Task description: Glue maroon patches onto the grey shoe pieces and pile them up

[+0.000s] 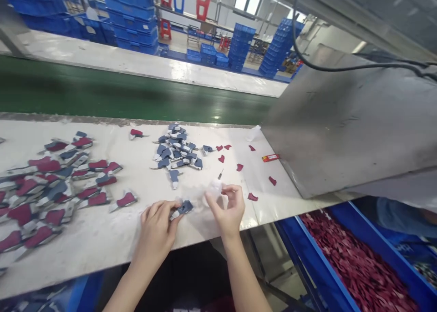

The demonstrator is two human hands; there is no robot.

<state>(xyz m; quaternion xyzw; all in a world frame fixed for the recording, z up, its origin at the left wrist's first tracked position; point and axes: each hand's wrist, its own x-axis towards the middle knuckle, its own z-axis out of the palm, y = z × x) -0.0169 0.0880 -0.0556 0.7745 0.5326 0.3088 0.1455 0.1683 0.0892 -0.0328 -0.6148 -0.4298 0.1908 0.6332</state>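
My left hand (157,225) pinches a small blue-grey and white plastic part (185,207) just above the white tabletop, its dark side up. To the right, my right hand (228,208) curls its thumb and fingers round a translucent white needle-tip bottle (215,187). The bottle is blurred, and its thin dark tip points up and away from me. Beyond my hands lies a pile of blue-grey and white parts (177,148). Several loose maroon pieces (240,167) are scattered to its right. At the left spreads a larger heap of parts with maroon pieces on them (51,189).
A metal panel (341,130) slants up at the right of the table. Below it stands a blue bin (327,262) full of maroon pieces. A green conveyor belt (136,93) runs behind the table. A red and yellow packet (271,158) lies near the panel.
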